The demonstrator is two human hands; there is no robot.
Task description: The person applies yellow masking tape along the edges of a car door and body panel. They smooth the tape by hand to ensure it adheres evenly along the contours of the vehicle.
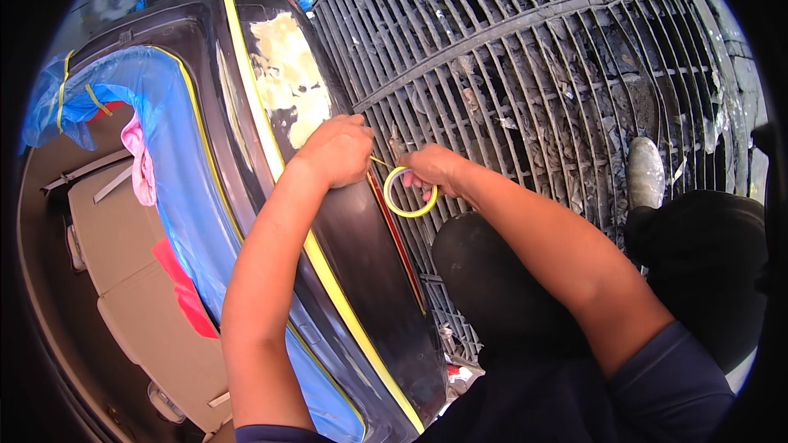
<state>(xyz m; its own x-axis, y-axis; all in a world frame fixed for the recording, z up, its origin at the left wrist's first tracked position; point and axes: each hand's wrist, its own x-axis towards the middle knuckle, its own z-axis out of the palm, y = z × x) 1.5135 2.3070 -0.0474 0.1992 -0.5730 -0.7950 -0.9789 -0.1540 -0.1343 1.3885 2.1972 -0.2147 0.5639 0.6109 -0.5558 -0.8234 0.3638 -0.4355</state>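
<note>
My right hand [435, 171] grips a roll of yellow masking tape [410, 214] beside the dark car bumper [353, 230]. A short strip of tape [380, 162] runs from the roll to my left hand [338, 152], which is closed at the bumper's outer edge; its fingertips are partly hidden. Under and below my hands, a narrow red strip [398, 238] edged in yellow lies along the bumper. A wider band of yellow tape [330, 271] follows the bumper's length. Beyond my left hand is a patchy cream-coloured area [283, 61] on the dark surface.
On the left, blue plastic sheeting [176, 164] edged with yellow tape lines the car's rear opening. Inside are beige panels [123, 238], a pink cloth [139, 160] and a red cloth [185, 291]. A metal floor grate [525, 57] with debris beneath lies to the right, under my shoe [645, 172].
</note>
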